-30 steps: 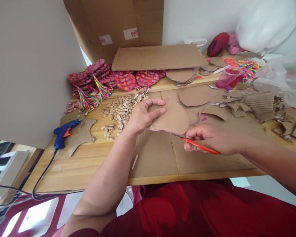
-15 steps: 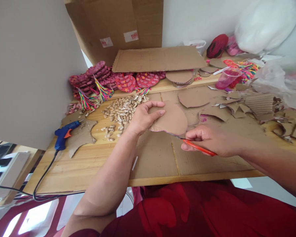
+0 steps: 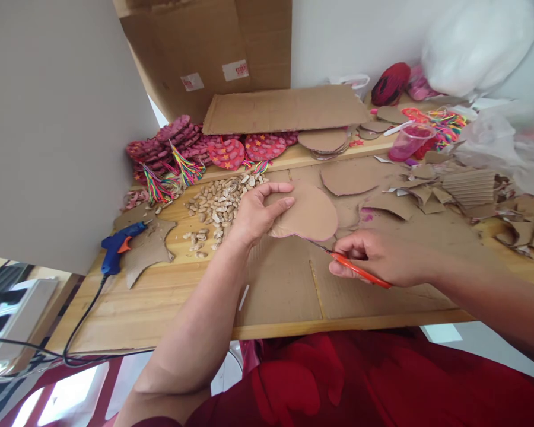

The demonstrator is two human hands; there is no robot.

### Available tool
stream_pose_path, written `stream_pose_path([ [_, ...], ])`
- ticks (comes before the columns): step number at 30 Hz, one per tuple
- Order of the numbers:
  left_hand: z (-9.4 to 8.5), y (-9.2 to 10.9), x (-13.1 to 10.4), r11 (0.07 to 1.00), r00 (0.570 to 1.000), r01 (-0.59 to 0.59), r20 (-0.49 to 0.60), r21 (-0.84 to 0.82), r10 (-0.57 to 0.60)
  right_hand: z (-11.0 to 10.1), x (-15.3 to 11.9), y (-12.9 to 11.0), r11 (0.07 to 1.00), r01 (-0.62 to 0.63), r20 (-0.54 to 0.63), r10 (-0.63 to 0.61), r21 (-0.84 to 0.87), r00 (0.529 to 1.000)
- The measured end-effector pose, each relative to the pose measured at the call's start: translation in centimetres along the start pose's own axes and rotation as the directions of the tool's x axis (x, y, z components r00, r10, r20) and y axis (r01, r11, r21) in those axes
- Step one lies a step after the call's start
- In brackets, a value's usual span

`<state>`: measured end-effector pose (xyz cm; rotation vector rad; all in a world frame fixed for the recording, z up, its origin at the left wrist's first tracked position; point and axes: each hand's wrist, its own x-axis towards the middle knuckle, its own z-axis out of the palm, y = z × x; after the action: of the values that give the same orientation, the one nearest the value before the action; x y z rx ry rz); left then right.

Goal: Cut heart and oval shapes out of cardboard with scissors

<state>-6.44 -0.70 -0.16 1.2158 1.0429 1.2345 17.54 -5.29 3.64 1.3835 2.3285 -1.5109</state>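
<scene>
Rounded cardboard cutout (image 3: 314, 210) held above the worktop (image 3: 146, 308)
Our left grip (image 3: 254, 214) pinches its left side, seemingly leaving the near edge free for the orange-handled scissors (image 3: 360, 271) our right grip (image 3: 382, 255) holds.

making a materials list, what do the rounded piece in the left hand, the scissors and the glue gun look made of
Rounded piece: likely cardboard, by its matt brown face and cut edge. Scissors: smooth orange handle, probably plastic; thin dark blade, likely metal. Glue gun: seemingly plastic, smooth and evenly blue.
</scene>
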Motion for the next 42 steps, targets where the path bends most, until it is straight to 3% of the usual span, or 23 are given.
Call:
stream_pose_path([
  [17,0.4,0.3,-0.4,0.998,0.999,0.031,0.012,0.045,-0.032,0.0,0.4,-0.1,0.999,0.019,-0.053,-0.022,-0.043,0.998],
  [22,0.2,-0.1,-0.2,0.998,1.000,-0.005,0.004,0.070,0.005,0.1,0.4,0.3,0.998,0.064,-0.057,-0.063,0.019,0.996],
  [25,0.1,-0.2,0.1,0.996,0.995,-0.080,-0.060,0.049,0.083,0.8,0.3,1.0,0.983,0.028,-0.019,-0.025,0.180,1.000],
  [27,0.2,-0.2,0.3,0.987,0.984,-0.154,-0.100,-0.038,0.149,1.4,0.4,1.6,0.947,0.026,-0.044,-0.013,0.320,0.999],
  [29,0.4,-0.1,0.4,0.967,0.976,-0.191,-0.142,-0.169,0.168,2.0,0.9,2.2,0.889,0.106,-0.205,-0.014,0.446,0.979],
  [31,0.7,-0.1,0.5,0.947,0.975,-0.142,-0.204,-0.288,0.084,2.3,1.8,2.5,0.808,0.223,-0.404,0.020,0.545,0.914],
  [33,1.0,-0.2,0.4,0.927,0.965,-0.077,-0.261,-0.367,-0.023,2.4,2.8,2.3,0.711,0.305,-0.527,0.107,0.633,0.843],
  [37,2.1,-0.6,0.2,0.869,0.952,-0.025,-0.278,-0.494,-0.131,2.6,5.1,1.3,0.538,0.382,-0.546,0.182,0.752,0.818],
  [42,3.4,-1.0,-0.4,0.806,0.945,0.023,-0.250,-0.591,-0.211,2.6,7.3,0.3,0.492,0.428,-0.576,0.196,0.758,0.794],
])
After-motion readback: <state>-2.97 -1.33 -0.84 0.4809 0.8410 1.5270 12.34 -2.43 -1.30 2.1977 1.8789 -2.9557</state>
